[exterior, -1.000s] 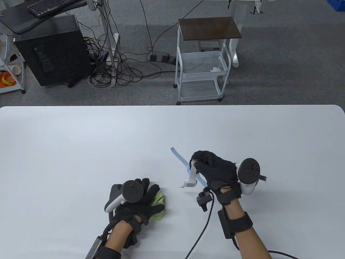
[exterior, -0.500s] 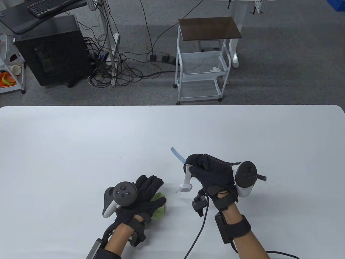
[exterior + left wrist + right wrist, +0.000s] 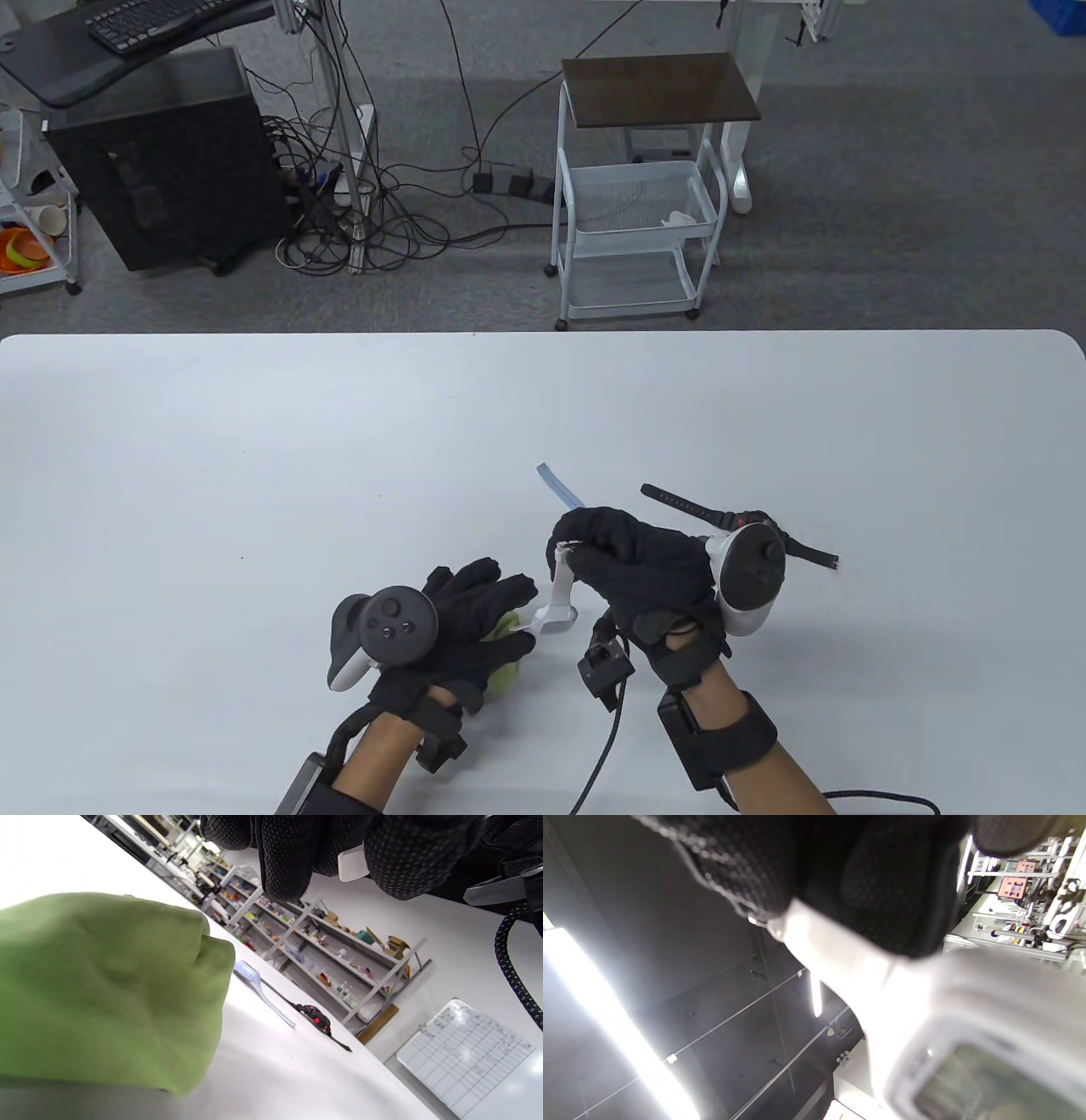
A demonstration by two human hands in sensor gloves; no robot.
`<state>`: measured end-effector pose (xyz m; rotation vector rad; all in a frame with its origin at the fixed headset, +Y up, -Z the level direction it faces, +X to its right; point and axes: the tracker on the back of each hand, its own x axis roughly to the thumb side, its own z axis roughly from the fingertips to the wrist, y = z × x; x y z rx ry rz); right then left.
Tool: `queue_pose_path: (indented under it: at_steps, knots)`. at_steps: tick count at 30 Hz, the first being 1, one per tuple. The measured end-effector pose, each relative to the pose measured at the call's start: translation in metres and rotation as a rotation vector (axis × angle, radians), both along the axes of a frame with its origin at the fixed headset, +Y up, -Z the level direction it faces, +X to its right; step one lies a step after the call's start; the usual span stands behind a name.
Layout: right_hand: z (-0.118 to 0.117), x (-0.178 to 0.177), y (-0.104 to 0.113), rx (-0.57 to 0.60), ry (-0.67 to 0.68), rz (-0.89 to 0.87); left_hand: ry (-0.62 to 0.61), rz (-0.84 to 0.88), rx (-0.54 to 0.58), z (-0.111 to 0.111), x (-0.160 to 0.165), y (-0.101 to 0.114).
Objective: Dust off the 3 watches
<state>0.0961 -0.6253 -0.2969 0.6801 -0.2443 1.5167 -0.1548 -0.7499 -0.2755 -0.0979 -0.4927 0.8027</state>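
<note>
Handling note: gripping white watch [image 3: 560, 594] by its strap in curled right hand [image 3: 645, 569] above table [image 3: 254, 467], bunching green cloth [image 3: 506, 649] under left hand [image 3: 471, 620]; judging watch light, strap floppy, so supporting at case.

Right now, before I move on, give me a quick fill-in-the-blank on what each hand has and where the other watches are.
The right hand pinches the ____ watch by its strap.
The left hand holds a ____ cloth.
The blue watch and black watch lie on the ____.

Missing words: white; green; table
</note>
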Motion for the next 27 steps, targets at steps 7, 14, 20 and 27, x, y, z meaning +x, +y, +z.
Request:
queue_pose_path:
  at_steps: [7, 14, 20, 27]
  knots:
    - [-0.004, 0.005, -0.002, -0.007, -0.029, -0.038, -0.022, 0.004, 0.034, 0.002, 0.004, 0.002]
    - [-0.012, 0.025, -0.004, 0.042, -0.137, -0.143, -0.038, 0.072, 0.009, 0.002, 0.004, 0.005]
    - [-0.016, 0.048, -0.002, 0.064, -0.244, -0.247, 0.006, 0.258, 0.02, 0.004, -0.006, 0.018]
    - [-0.014, 0.068, -0.005, 0.036, -0.295, -0.16, 0.158, 0.564, 0.017, 0.003, -0.032, 0.029]
